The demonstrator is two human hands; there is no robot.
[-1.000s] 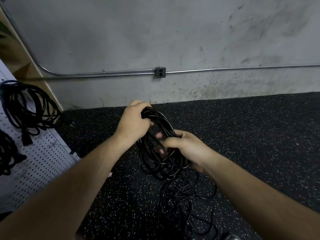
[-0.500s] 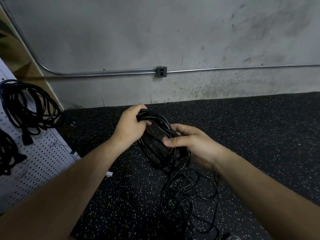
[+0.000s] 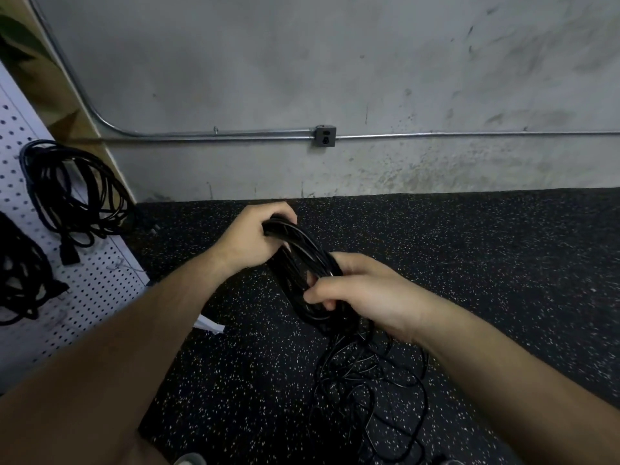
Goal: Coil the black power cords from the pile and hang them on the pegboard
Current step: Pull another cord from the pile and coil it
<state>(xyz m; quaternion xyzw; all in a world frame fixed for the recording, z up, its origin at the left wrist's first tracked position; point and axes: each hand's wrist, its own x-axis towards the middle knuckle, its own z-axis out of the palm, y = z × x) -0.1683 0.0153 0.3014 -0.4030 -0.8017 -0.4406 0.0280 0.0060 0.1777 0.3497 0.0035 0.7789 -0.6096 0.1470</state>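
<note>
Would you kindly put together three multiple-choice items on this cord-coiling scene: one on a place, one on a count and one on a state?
1. Where does the pegboard stand?
A. on the person's left
B. on the person's right
C. overhead

2. How many cord bundles hang on it in view?
A. none
B. two
C. five

3. What is the state of the coil?
A. lying untouched
B. gripped by both hands
C. hung on a peg

Answers:
1 A: the white perforated board fills the left edge of the view.
2 B: an upper bundle and a lower bundle hang there.
3 B: the left hand grips its top and the right hand its lower part, with loose cord trailing to the floor.
</note>
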